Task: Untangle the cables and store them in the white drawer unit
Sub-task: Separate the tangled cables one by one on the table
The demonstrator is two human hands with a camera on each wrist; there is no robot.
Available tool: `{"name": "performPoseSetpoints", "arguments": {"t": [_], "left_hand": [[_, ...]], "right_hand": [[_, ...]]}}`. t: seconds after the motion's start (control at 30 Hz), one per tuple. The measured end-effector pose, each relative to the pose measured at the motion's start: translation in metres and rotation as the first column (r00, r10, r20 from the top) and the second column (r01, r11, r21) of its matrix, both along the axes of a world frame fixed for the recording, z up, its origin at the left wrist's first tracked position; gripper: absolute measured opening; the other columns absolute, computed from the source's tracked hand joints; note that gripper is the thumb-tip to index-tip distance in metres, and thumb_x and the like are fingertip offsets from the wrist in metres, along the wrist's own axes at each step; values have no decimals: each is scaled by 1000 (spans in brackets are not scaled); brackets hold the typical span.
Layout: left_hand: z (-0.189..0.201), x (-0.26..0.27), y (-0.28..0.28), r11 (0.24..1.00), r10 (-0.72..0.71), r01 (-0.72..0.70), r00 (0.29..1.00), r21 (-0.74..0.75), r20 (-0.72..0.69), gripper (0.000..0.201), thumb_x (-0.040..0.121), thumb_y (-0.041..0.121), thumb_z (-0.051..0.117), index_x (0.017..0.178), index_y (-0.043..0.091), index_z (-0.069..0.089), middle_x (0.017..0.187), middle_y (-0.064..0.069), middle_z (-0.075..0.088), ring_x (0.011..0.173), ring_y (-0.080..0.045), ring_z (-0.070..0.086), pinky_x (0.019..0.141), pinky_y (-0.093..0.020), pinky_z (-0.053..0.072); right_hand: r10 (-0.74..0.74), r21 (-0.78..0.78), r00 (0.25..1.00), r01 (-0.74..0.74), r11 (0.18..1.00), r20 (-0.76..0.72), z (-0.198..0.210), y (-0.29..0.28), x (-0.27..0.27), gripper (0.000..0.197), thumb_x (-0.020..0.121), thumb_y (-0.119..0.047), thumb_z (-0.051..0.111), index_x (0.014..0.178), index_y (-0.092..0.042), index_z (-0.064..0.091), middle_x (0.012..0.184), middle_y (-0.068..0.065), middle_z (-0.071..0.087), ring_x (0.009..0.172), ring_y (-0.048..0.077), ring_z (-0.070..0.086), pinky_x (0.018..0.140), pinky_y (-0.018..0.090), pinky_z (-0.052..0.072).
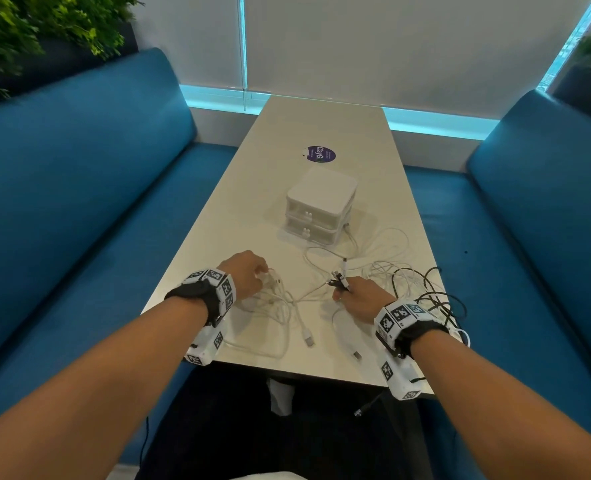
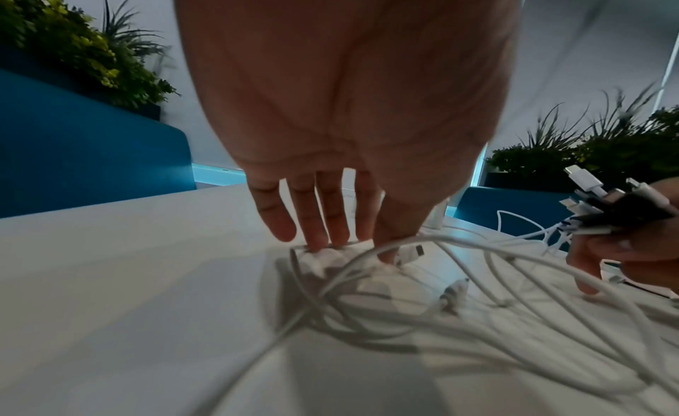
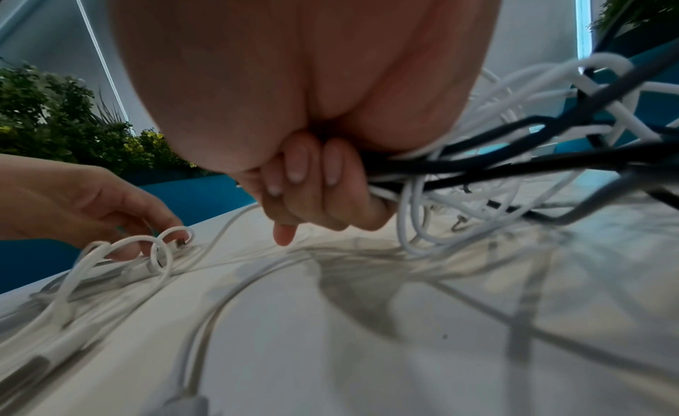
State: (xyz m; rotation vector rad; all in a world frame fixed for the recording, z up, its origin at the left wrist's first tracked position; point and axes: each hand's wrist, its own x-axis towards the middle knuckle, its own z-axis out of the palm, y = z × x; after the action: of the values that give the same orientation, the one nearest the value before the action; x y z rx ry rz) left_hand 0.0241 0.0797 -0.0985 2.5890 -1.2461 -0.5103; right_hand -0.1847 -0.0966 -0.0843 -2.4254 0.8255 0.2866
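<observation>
The white drawer unit [image 1: 318, 206] stands mid-table with both drawers closed. White cables [image 1: 280, 306] and a black cable [image 1: 436, 299] lie tangled in front of it. My right hand [image 1: 347, 293] grips a bundle of cable ends [image 1: 340, 278], with black and white plugs [image 2: 606, 201] sticking up from the fist [image 3: 312, 190]. Black and white cables [image 3: 514, 161] trail from the fist to the right. My left hand [image 1: 257, 275] reaches down with nearly straight fingers [image 2: 323, 227], whose tips press on a white cable loop [image 3: 165, 248] on the table. Beside the thumb lies a white plug [image 2: 409, 251].
The pale table [image 1: 321, 133] has a purple sticker [image 1: 319, 154] beyond the drawer unit. Blue benches [image 1: 79, 202] [image 1: 529, 237] run along both sides. Two loose USB plugs [image 1: 308, 340] [image 1: 356, 355] lie near the front edge. Some cable hangs over the table's right edge.
</observation>
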Motion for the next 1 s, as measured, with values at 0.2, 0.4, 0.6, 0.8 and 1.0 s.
{"name": "performPoseSetpoints", "arguments": {"t": [0.2,0.4,0.6,0.8,1.0], "left_hand": [[-9,-6,-4,997,-66,60,991,47,120,25,93,18,56,118,15,59,121,-9,53,106,-28,57,90,-35,47],[-6,-7,-6,990,-107,78,957,116,269,18,97,14,47,111,18,58,108,-7,62,83,-26,56,70,-34,44],[9,-3,-11,999,-6,21,953,-45,303,45,100,17,42,144,25,39,118,-9,56,95,-36,60,75,-39,44],[39,-14,-22,995,-38,70,918,-67,395,39,101,21,35,137,20,49,123,-5,58,98,-30,57,94,-38,37],[42,-20,-28,979,-152,174,972,-110,180,32,100,24,40,125,24,59,116,-4,61,103,-27,60,93,-40,47]], "right_hand": [[22,-4,1000,-22,1000,7,-1,0,-1,20,99,-23,45,96,-16,64,98,6,63,93,25,58,80,33,42],[20,1,1000,-20,1000,6,-1,0,0,19,99,-24,45,97,-18,63,100,5,62,94,25,57,80,33,42],[17,5,1000,-17,1000,11,-2,-2,1,19,99,-24,45,97,-17,63,100,6,63,94,25,57,79,33,42],[-7,2,1000,7,1000,21,0,-2,3,23,101,-26,42,104,-18,64,103,3,60,101,25,58,85,34,44],[-8,35,996,5,999,88,8,-1,3,29,102,-26,41,100,-20,69,106,4,64,93,21,58,75,31,40]]}}
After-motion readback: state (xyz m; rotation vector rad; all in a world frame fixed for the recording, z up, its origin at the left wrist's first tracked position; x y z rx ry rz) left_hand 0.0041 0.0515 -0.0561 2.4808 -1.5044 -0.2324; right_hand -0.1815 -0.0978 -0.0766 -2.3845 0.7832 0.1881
